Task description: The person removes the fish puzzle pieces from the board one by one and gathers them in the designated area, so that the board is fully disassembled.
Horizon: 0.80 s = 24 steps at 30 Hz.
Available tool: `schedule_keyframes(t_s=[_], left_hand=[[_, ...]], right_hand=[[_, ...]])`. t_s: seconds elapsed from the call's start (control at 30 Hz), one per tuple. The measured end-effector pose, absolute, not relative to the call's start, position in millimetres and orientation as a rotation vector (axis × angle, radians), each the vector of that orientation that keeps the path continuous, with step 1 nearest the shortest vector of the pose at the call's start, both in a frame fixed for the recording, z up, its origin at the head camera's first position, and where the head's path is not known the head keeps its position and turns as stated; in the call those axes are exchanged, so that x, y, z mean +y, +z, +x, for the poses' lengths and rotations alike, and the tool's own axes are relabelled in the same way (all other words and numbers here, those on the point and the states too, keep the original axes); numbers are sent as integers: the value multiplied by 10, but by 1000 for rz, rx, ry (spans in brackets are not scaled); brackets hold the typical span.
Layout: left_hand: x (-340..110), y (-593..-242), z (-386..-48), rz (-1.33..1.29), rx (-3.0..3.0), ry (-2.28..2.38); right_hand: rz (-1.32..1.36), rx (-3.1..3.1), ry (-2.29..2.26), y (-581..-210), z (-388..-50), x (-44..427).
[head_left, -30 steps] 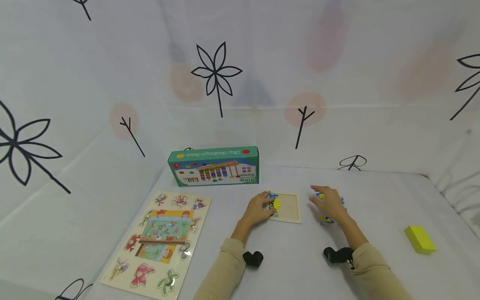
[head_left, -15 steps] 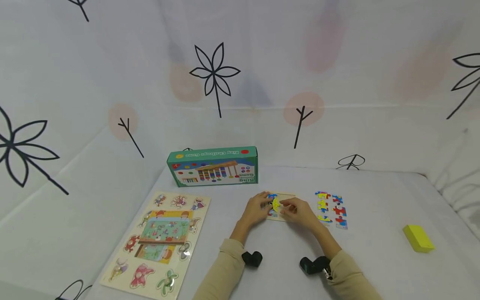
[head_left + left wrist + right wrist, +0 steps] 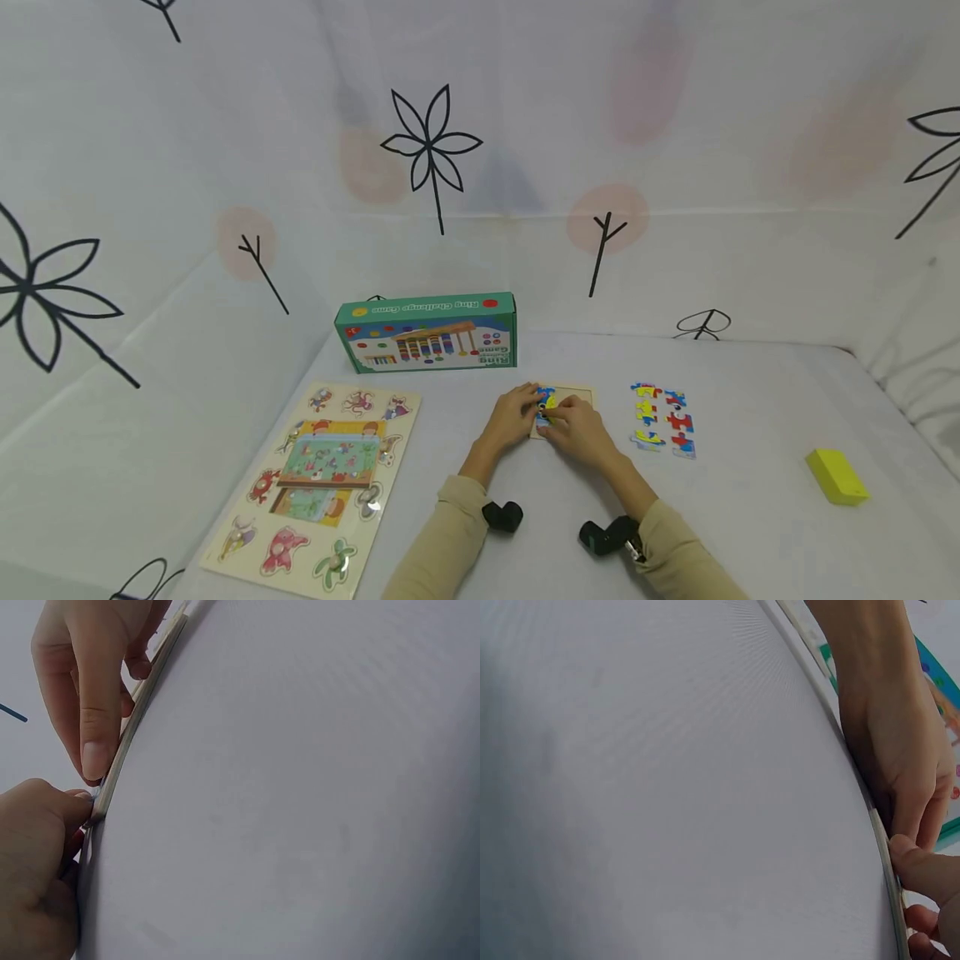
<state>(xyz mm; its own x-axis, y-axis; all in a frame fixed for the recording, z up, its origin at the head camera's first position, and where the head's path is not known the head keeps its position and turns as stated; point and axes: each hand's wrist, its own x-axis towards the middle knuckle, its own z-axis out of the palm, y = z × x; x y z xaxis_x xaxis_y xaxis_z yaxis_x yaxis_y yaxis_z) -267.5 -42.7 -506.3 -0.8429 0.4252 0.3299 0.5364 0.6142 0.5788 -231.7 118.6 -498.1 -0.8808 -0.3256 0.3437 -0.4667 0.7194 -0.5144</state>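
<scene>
My left hand (image 3: 512, 417) grips the left edge of a small wooden puzzle tray (image 3: 593, 393); its thumb lies against the tray's edge in the left wrist view. My right hand (image 3: 581, 429) reaches over the tray with its fingers bunched. Its fingertips pinch a small puzzle piece low over the blue and yellow pieces (image 3: 550, 394) in the tray's left part; the fingers mostly hide it. Loose jigsaw pieces in yellow, blue and red (image 3: 648, 412) lie in two columns right of the tray. Both wrist views show the tray edge-on, so its face is hidden there.
A green Ring Challenge Game box (image 3: 427, 333) stands behind the tray. At the left lies a large wooden animal puzzle board (image 3: 397, 467) with two picture cards on it. A yellow block (image 3: 836, 477) sits at the right. White cloth covers the table (image 3: 735, 533).
My right hand has moved left from the loose pieces to the tray, then farther over its left part. The loose pieces came into view. My left hand has stayed at the tray's edge.
</scene>
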Motion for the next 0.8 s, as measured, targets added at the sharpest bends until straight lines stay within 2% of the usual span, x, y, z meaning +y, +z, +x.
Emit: schedule_keyframes(t_s=[0.8], left_hand=[[-463,-5033,-2761,-810,-2807,-982]], right_hand=[[712,-2731,1019,-4960,-2352,1331]])
